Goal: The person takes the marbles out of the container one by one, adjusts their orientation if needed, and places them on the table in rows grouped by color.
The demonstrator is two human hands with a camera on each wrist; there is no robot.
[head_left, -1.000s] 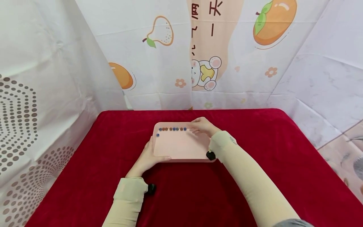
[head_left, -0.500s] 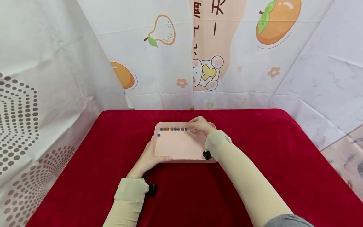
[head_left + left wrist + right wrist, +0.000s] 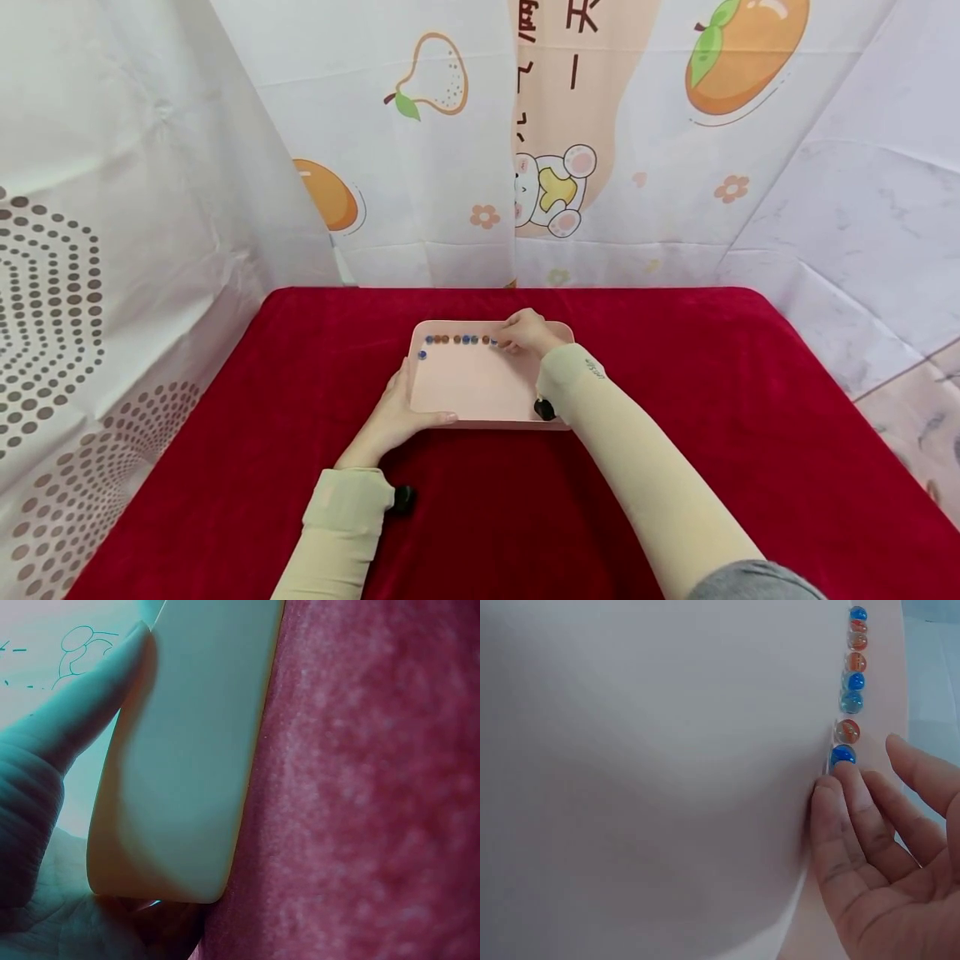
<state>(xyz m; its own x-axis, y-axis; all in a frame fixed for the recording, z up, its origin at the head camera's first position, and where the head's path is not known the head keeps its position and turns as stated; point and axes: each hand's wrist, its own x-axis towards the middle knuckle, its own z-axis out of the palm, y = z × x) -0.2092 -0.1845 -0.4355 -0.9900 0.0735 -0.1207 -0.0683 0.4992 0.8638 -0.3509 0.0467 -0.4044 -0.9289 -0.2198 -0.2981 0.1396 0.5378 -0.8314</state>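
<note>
In the head view a pale pink tray [image 3: 468, 383] lies on the red cloth. A row of several glass marbles, blue and orange, runs along its far side; a lone blue marble [image 3: 422, 355] sits just in front of the row's left end. My left hand [image 3: 386, 425] holds the tray's near left corner, thumb along the front wall and fingers along the left side. My right hand [image 3: 900, 847] reaches over the far right part, its gathered fingertips touching the blue marble [image 3: 843, 756] at the row's right end. Whether anything is hidden between those fingertips is unclear.
The red cloth [image 3: 660, 333] covers the table around the tray. White printed curtains [image 3: 420, 192] hang behind and beside the table. A small black device [image 3: 402, 500] sits at the left wrist and another black device [image 3: 544, 409] at the right wrist, over the tray.
My right hand has drawn its fingers together and shifted slightly left against the row, so that they now partly cover the end blue marble. The left hand keeps its place on the tray.
</note>
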